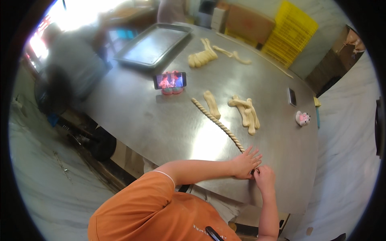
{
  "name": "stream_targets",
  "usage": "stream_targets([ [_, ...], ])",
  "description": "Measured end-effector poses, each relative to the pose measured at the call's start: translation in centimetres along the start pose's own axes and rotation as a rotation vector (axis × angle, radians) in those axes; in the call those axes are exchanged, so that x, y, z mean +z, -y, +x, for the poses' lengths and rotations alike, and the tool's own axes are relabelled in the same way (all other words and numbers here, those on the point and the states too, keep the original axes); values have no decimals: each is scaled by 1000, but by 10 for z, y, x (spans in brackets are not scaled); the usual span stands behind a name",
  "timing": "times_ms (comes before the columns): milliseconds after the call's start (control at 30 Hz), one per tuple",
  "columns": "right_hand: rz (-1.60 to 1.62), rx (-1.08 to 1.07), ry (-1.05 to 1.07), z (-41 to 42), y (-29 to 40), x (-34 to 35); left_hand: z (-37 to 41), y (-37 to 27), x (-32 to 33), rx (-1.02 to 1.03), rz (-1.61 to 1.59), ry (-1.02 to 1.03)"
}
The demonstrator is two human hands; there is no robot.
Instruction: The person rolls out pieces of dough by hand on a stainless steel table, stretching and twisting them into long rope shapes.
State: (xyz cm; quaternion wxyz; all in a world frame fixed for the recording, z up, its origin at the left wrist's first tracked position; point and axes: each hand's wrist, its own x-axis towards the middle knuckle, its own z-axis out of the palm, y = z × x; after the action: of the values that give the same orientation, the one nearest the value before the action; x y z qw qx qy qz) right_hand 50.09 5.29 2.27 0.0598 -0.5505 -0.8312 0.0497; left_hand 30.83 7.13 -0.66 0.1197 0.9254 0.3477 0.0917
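My left hand (pixel 245 165) lies palm down with its fingers spread, over the near end of a twisted dough rope (pixel 217 122). The rope runs diagonally away across the metal table, and its covered end is hidden. Close against the left palm is my right hand (pixel 265 178), its fingers curled beside a small dark thing (pixel 253 172) that I cannot make out. Beyond the rope rests a thick dough strip (pixel 212 104). To its right, several dough strips (pixel 245 113) are heaped across one another.
Farther back are more dough strips (pixel 202 58), a metal tray (pixel 150 45) and a propped phone (pixel 170 80) with a lit screen. Another phone (pixel 292 97) and a plush-like figure (pixel 302 118) sit near the right edge. Yellow crates (pixel 289 33) stand behind; a person (pixel 72 63) is at left.
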Motion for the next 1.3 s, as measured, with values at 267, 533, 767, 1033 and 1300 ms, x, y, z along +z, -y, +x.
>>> stream_targets([
  [267, -36, -40, -244, 4, 10, -2, -9, 0, -20, -64, 76, -191],
  [533, 230, -206, -227, -64, 44, 10, -136, 36, -41, 137, -249, -49],
  [767, 273, -168, -33, -36, 29, -9, -210, 222, -115, -483, 302, -216],
  [1033, -140, 17, 84, -73, 56, -3, -323, 197, -119, -314, 324, -417],
  [1300, 48, 260, -43, 25, 18, 7, -324, 119, -105, -711, 589, -419],
])
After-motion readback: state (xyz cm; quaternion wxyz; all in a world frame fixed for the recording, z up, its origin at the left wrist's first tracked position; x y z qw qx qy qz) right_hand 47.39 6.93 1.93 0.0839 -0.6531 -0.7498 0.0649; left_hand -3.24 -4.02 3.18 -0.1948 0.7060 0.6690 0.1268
